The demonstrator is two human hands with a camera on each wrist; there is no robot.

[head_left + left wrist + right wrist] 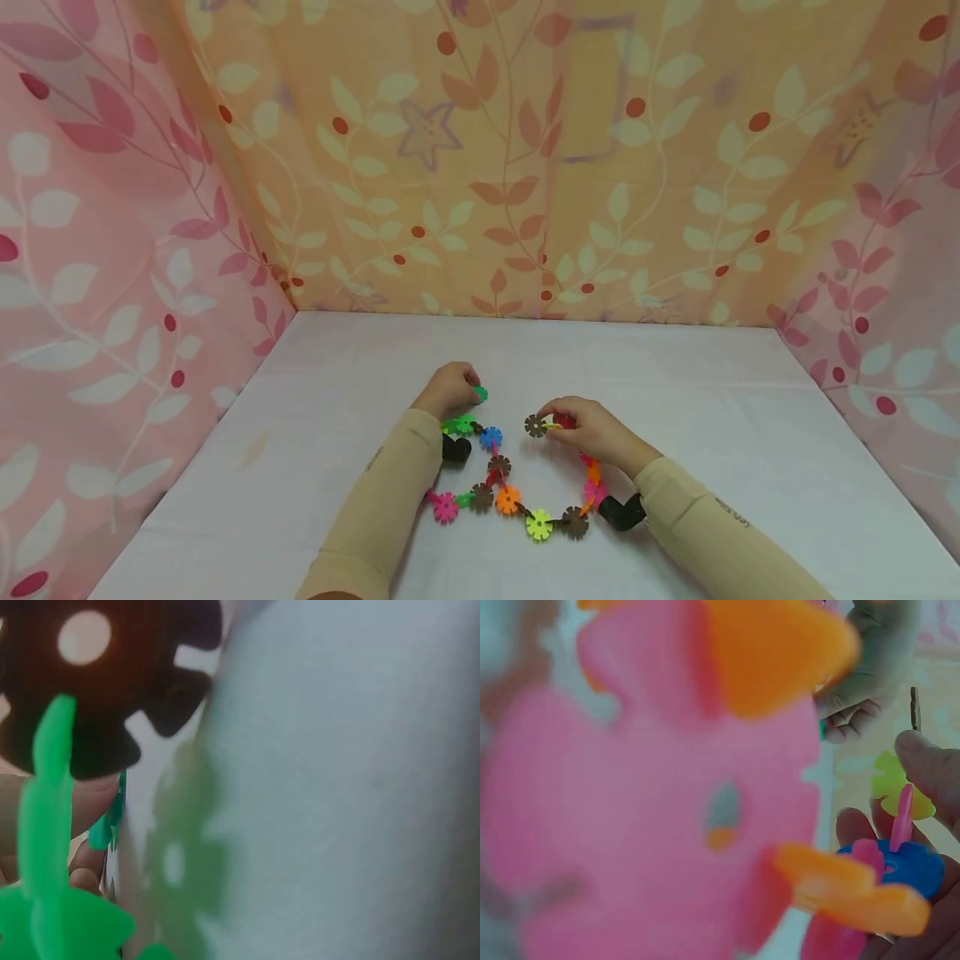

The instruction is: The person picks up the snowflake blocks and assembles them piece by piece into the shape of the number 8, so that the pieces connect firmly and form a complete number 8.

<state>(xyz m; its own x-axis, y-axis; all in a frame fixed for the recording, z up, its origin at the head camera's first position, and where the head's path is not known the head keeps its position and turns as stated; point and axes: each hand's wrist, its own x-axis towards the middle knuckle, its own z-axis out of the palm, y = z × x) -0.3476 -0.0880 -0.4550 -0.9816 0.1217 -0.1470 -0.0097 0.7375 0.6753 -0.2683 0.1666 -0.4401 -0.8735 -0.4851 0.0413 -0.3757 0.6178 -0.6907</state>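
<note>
My left hand (447, 390) pinches a small green notched disc (481, 393) at its fingertips, just above the table. In the left wrist view that disc (116, 814) shows edge-on. A chain of interlocked notched plastic discs (508, 500) curves across the table between my arms. My right hand (592, 427) grips the chain's right end, with a brown disc (536, 426) sticking out past the fingertips. Up close, the right thumb and fingers are around a yellow-green disc (889, 780), with a blue disc (922, 870) by the palm. A large pink disc (630, 817) blocks much of that view.
Black wrist cameras sit on the left (456, 450) and right (622, 511) wrists, close over parts of the chain. A white-covered table (360, 358) spreads around the hands. Floral curtains (510, 167) enclose its back and sides.
</note>
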